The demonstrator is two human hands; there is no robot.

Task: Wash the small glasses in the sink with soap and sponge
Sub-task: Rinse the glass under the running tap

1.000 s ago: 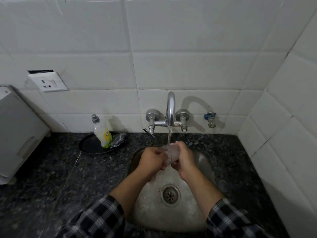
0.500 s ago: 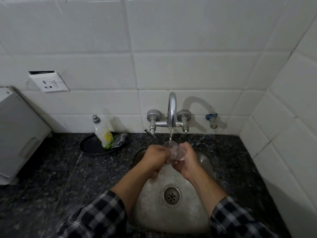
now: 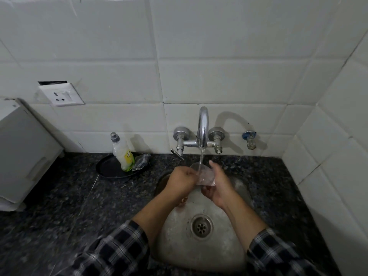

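A small clear glass (image 3: 205, 175) is held over the steel sink (image 3: 223, 253), right under the water running from the tap (image 3: 203, 126). My left hand (image 3: 182, 183) grips the glass from the left, fingers curled at its rim. My right hand (image 3: 218, 185) holds it from the right and below, index finger raised. The glass tilts with its mouth up toward the stream. A soap bottle (image 3: 123, 154) and a dark scrubber (image 3: 141, 161) rest on a black plate (image 3: 108, 169) on the counter left of the tap. Another small object shows below my left wrist in the sink.
Dark granite counter (image 3: 59, 206) surrounds the sink. A white appliance (image 3: 22, 154) stands at the far left. A wall socket (image 3: 60, 94) sits above it. A small blue-handled valve (image 3: 250, 139) sticks out right of the tap. Tiled walls close the back and right.
The glass has turned from lying sideways between my hands to mouth-up under the stream. Both hands stayed at the same spot over the sink.
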